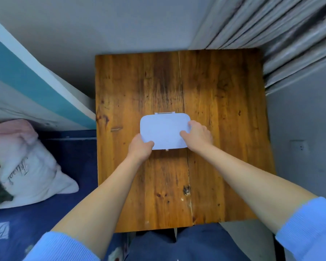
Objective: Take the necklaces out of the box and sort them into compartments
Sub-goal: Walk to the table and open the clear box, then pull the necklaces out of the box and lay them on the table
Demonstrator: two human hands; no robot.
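Head view, looking down on a wooden table (224, 113) whose top was made of two planks with a seam running front to back. A pale, rounded-rectangular box (163, 129) lay flat near the middle of the table, straddling that seam, with its lid closed; a clear hinge strip showed along its far edge and a small clasp at its near edge. The left hand (140, 148) gripped the near left corner of the box, thumb on the lid and fingers curled under the edge. The right hand (197, 136) held the right end of the box, thumb pressed on the lid and fingers wrapped around the far right corner. Both forearms were bare, with light blue sleeves (309, 232) pushed up towards the elbows. No necklaces or compartments could be seen, the closed lid hiding the interior. To the left of the table lay a white pillow (36, 172) on a dark blue bedspread (45, 223); grey pleated curtains (280, 34) hung beyond the far right corner.
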